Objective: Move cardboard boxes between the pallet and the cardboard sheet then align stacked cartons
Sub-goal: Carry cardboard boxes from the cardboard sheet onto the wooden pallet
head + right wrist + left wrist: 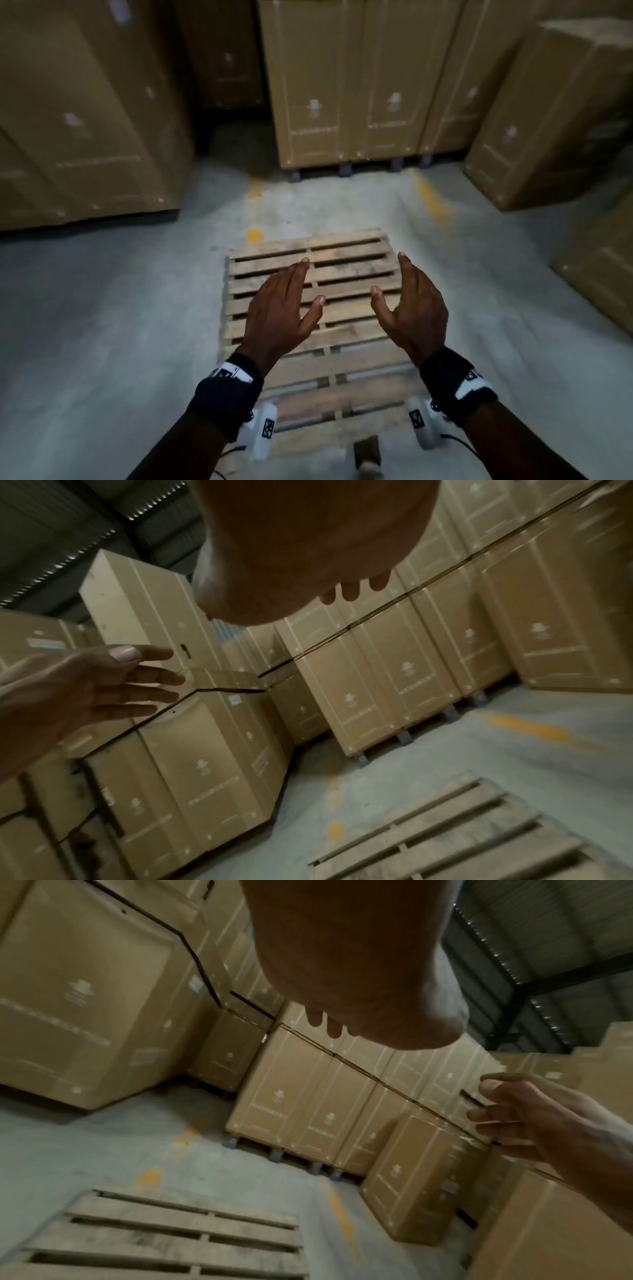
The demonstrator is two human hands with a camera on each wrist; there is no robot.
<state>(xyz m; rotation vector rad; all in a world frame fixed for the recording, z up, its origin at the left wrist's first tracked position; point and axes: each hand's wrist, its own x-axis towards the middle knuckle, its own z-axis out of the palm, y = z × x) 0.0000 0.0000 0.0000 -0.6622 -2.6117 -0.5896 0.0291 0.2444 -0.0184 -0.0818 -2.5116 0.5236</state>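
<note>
A bare wooden pallet lies on the grey floor right in front of me, with nothing on it. Both hands hover above it, palms facing each other, fingers straight. My left hand is over the pallet's left half, my right hand over its right half. Neither holds anything. Tall cardboard cartons stand on feet beyond the pallet. The pallet shows low in the left wrist view, and again, the pallet, low right in the right wrist view. No cardboard sheet is in view.
Large carton stacks stand at the left and the right, with another carton near the right edge. Yellow floor markings run between pallet and cartons. Open grey concrete floor lies left of the pallet.
</note>
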